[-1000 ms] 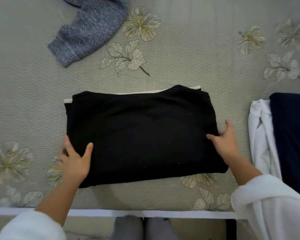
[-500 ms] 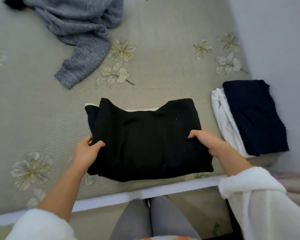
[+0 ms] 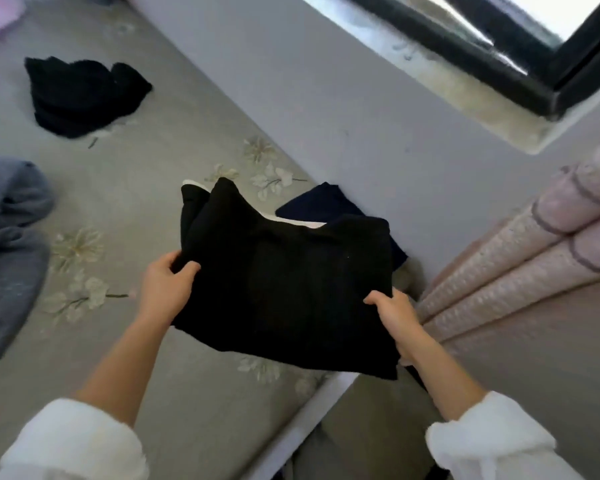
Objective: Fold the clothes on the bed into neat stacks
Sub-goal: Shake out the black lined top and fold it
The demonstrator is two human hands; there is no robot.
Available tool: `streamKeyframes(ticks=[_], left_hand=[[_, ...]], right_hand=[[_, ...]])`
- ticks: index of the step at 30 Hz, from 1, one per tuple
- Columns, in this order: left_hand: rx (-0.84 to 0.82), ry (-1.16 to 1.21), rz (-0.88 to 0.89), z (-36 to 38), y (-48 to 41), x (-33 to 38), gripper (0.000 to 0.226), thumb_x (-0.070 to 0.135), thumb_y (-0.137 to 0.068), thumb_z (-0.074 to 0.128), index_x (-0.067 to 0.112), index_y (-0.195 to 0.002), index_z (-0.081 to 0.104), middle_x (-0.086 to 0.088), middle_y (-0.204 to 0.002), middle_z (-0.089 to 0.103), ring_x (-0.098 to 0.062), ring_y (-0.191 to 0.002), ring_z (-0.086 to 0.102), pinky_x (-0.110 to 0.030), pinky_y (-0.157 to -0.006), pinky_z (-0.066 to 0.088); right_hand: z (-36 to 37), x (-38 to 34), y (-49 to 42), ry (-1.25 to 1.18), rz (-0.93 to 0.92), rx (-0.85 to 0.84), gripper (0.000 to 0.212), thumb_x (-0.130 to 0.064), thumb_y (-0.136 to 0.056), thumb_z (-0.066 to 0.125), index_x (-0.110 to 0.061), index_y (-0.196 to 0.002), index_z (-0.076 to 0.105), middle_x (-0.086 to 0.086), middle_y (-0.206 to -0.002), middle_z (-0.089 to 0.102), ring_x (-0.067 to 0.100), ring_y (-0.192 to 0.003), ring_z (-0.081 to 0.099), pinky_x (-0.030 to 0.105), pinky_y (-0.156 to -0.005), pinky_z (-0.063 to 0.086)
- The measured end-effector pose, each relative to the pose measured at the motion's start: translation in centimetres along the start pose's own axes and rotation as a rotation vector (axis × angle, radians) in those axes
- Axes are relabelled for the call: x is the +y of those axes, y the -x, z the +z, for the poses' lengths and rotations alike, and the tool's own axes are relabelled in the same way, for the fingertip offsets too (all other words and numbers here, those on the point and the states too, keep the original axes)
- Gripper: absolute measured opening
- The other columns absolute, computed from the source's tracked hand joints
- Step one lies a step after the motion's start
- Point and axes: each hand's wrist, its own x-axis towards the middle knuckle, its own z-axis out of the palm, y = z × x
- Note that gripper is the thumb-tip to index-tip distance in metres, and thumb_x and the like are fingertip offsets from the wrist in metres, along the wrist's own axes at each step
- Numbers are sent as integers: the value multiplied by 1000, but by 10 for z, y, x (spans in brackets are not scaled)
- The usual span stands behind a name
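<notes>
Largest, from 7 to 11 o'clock: grey-green quilted bed cover (image 3: 146,202) printed with pale flowers. Running from 12 to 4 o'clock beside it: plain grey wall (image 3: 326,98), with a black window frame (image 3: 499,64) at 1 o'clock. At 3 o'clock, against the wall: pink quilted blanket in stacked rolls (image 3: 534,258). At centre, over the bed's near right corner: folded black knit garment (image 3: 291,282), held flat between both hands and hiding part of what lies behind it. At 9 o'clock, cut off by the edge: loose grey fleece garment (image 3: 7,237). At 10 o'clock, well apart from the rest: crumpled black fuzzy garment (image 3: 80,95) lying on the cover. Just past centre toward 1 o'clock, next to the wall: folded navy garment (image 3: 323,202), mostly hidden. Left hand (image 3: 165,285), at 8 o'clock of the folded piece: thumb on top, fingers curled under, clamped on its left edge. Right hand (image 3: 394,315), at 4 o'clock: thumb over, pinching the right edge. Both wrists in white fleece sleeves (image 3: 73,441). Smallest: thin white cloth edge (image 3: 291,221) along the far side of the black fold; cannot tell whether part of the bundle.
</notes>
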Motion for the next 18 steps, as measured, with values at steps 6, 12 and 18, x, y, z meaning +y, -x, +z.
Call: streamKeyframes(ticks=[6, 12, 18], left_hand=[[139, -286, 176, 82, -57, 96, 21, 30, -93, 46, 26, -106, 62, -4, -105, 58, -32, -115, 44, -54, -102, 27], [154, -325, 270, 139, -119, 160, 26, 29, -95, 46, 27, -119, 58, -6, -121, 56, -31, -124, 38, -57, -102, 27], [-52, -117, 262, 192, -152, 121, 48, 23, -98, 47, 23, -144, 37, -7, -146, 39, -27, -138, 31, -44, -113, 28]], right_hand=[[-18, 4, -42, -159, -21, 196, 25, -21, -90, 52, -20, -114, 60, 8, -106, 66, 26, -96, 62, 48, -92, 50], [-25, -2, -97, -302, 10, 286, 39, -15, -93, 51, -20, -132, 53, 1, -120, 60, 24, -110, 57, 46, -101, 46], [-36, 39, -153, -204, 131, 329, 48, -17, -95, 56, -15, -142, 43, 8, -135, 52, 30, -124, 50, 45, -106, 42]])
